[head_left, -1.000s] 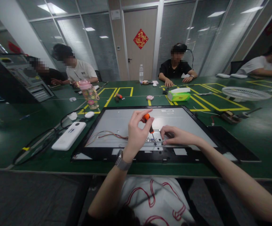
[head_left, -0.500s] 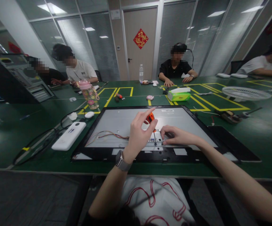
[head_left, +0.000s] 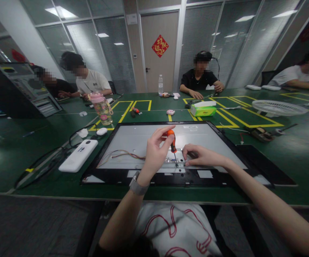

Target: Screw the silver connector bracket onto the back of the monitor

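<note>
A screwdriver (head_left: pixel 173 142) with an orange and black handle stands nearly upright between the thumb and fingers of my left hand (head_left: pixel 156 151). Its tip meets a small metal bracket (head_left: pixel 180 156) at the lower middle of a flat display panel (head_left: pixel 127 137), which lies back up in a black frame. My right hand (head_left: pixel 201 155) is curled at the bracket's right end, thumb and fingertips against it. Thin coloured wires (head_left: pixel 129 154) run left from the bracket, partly hidden behind my left hand.
Left of the panel lie a white power bank (head_left: pixel 78 155), black cables (head_left: pixel 40 170) and a pink-lidded bottle (head_left: pixel 101 109). A green tissue pack (head_left: pixel 203 109) sits beyond the panel. To the right are a dark flat slab (head_left: pixel 268 166) and a white fan grille (head_left: pixel 279 107). Several people sit around the table.
My left fingers have shifted around the screwdriver, showing more of its handle. My right hand stays at the bracket. Across the table, a person's hand has risen.
</note>
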`<state>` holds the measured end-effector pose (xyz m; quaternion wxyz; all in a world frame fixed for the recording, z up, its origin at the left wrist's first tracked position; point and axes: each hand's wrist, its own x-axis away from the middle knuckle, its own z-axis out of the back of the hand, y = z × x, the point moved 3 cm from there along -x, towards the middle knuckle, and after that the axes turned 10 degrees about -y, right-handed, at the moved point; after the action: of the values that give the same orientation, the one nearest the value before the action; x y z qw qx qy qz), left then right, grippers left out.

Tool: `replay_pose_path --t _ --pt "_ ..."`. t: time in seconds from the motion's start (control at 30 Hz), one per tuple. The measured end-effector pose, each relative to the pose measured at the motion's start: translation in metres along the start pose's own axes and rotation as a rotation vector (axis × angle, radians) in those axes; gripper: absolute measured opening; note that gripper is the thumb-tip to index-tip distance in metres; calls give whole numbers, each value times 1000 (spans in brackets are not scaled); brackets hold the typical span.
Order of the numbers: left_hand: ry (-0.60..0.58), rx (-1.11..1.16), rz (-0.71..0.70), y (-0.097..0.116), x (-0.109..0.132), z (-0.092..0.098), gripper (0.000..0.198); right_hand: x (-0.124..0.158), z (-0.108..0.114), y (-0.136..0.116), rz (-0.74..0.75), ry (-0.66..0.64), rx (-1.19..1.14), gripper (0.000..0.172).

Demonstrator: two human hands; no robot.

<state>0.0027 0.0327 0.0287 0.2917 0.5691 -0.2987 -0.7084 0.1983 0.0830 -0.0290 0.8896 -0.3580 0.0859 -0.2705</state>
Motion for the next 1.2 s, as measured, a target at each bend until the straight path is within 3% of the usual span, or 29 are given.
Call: replay_pose_path --t 0.1,0.27,0.47,0.6,0.77,0.93,1.07,1.2 --pt "106 -154 -14 0 1 2 22 0 0 -1 -3 -1 5 33" --pt "-34 -62 -26 -1 2 -4 32 1 1 -2 -6 0 3 33" --pt "85 -362 -92 5 4 0 24 0 0 -1 0 2 -6 32" --pt "-46 -243 -87 3 4 -3 37 0 0 0 6 -2 -1 32" --pt "68 -396 -82 3 2 0 31 0 1 -3 5 1 -5 33" --pt "7 -228 -33 0 1 -1 36 0 0 -1 0 3 -3 35" --pt "88 -348 -51 0 2 1 29 1 1 -2 -8 1 1 35" --pt "28 -269 -45 -4 1 -1 33 1 1 -3 -22 -1 -1 34"
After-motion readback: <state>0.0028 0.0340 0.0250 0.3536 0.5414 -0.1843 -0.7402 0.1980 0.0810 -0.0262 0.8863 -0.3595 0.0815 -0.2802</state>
